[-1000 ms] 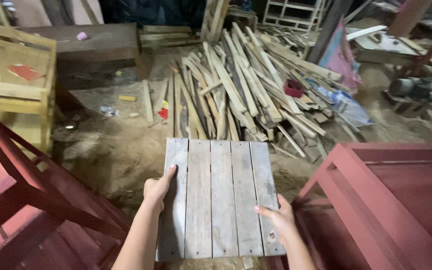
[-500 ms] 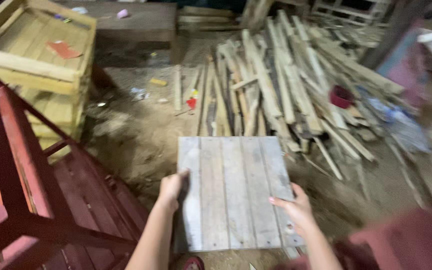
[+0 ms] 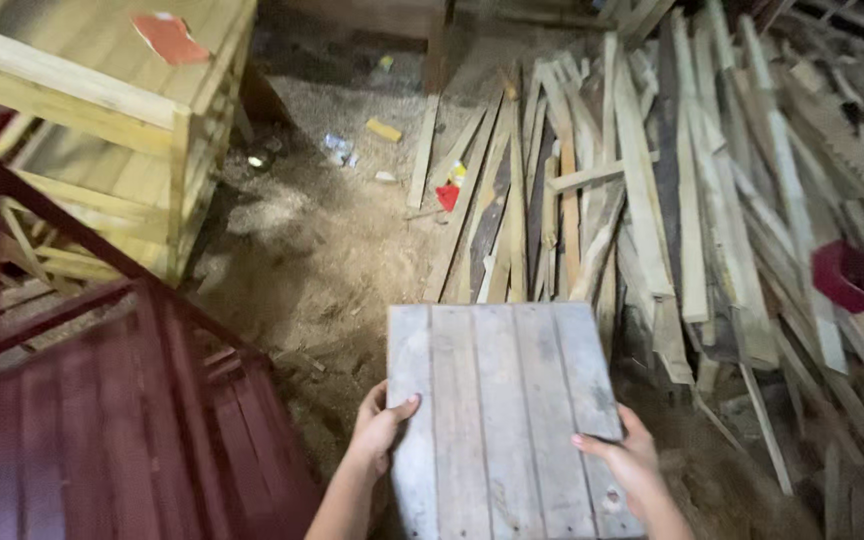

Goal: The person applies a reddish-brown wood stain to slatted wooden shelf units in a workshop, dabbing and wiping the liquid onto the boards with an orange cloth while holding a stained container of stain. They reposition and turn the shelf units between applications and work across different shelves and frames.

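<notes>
Grey weathered slatted wooden panel (image 3: 502, 415) sat flat between your two hands, low in front of you over the sawdust-strewn dirt floor (image 3: 317, 255). Your left hand (image 3: 380, 428) clamped its left edge — thumb on top, fingers under. Your right hand (image 3: 630, 462) gripped the right edge likewise. A dark red painted wooden frame (image 3: 102, 400) stood just left; a heap of loose pale timber offcuts (image 3: 652, 190) lay beyond.

A red sheet (image 3: 169, 37), flat and label-like, lies atop the pale crate (image 3: 102, 95). Small wrappers (yellow (image 3: 384, 130), bluish (image 3: 338, 149), red (image 3: 447, 196)) litter the sawdust near the planks (image 3: 642, 180).
</notes>
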Tool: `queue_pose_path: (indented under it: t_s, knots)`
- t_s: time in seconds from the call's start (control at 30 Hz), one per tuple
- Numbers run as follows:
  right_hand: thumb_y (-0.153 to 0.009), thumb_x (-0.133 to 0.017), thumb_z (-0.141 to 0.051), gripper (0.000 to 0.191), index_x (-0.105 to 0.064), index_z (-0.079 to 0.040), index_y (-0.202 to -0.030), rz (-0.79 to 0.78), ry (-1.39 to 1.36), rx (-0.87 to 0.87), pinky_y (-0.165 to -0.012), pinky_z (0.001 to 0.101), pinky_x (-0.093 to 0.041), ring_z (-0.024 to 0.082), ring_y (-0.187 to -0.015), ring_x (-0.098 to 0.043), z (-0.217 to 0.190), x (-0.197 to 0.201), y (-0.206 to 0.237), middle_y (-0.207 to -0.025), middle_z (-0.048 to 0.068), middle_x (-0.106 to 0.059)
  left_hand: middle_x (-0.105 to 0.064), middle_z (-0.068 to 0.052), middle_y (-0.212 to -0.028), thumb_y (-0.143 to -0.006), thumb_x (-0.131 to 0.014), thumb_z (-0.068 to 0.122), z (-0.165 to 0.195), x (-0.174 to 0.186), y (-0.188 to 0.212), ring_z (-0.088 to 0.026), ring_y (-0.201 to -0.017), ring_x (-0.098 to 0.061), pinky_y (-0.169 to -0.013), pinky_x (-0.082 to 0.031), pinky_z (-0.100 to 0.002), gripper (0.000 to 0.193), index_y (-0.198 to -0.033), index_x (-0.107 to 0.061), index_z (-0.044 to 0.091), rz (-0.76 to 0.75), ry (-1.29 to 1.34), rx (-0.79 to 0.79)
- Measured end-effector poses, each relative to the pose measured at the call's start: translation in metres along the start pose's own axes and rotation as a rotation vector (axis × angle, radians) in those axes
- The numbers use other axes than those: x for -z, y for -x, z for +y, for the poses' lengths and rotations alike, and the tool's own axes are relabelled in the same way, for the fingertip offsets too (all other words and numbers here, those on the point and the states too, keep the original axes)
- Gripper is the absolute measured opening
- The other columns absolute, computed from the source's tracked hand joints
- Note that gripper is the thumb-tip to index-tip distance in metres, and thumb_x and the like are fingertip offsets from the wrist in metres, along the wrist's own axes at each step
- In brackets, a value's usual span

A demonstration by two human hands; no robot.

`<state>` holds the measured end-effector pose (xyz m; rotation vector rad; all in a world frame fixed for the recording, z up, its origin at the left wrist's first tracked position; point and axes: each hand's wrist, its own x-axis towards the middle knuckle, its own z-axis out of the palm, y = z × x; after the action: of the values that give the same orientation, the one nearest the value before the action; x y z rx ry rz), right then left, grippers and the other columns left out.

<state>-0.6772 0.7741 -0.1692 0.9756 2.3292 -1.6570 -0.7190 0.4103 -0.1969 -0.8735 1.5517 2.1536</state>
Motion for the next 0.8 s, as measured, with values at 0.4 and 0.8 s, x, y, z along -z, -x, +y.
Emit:
queue_pose_path:
  t_s: [0.4,0.8]
  knots:
    - [-0.059,-0.093,-0.002,0.087,-0.058,-0.005,-0.138,-0.325,0.043,0.218,-0.091,0.0346,-0.056,0.020,-0.103,-0.072,0.048,-0.205,-0.242,-0.117,0.011,-0.077,-0.072,-0.016,-0.126,-0.084,-0.078,0.019,-0.083,0.085,-0.224,-0.028,-0.111,-0.069,-0.096,-0.053,-0.039,0.063,-0.140,-0.056,0.002,0.281,0.132,-0.033]
    - [-0.057,-0.099,-0.008,0.103,-0.048,-0.002,-0.147,-0.323,0.292,0.383,-0.103,0.0387,-0.048,0.028,-0.121,-0.063,0.078,-0.255,-0.329,-0.137,0.018,-0.063,-0.071,-0.020,-0.131,-0.087,-0.072,0.025,-0.137,0.078,-0.296,-0.032,-0.112,-0.072,-0.099,-0.056,-0.042,0.076,-0.152,-0.038,0.004,0.300,0.129,0.048]
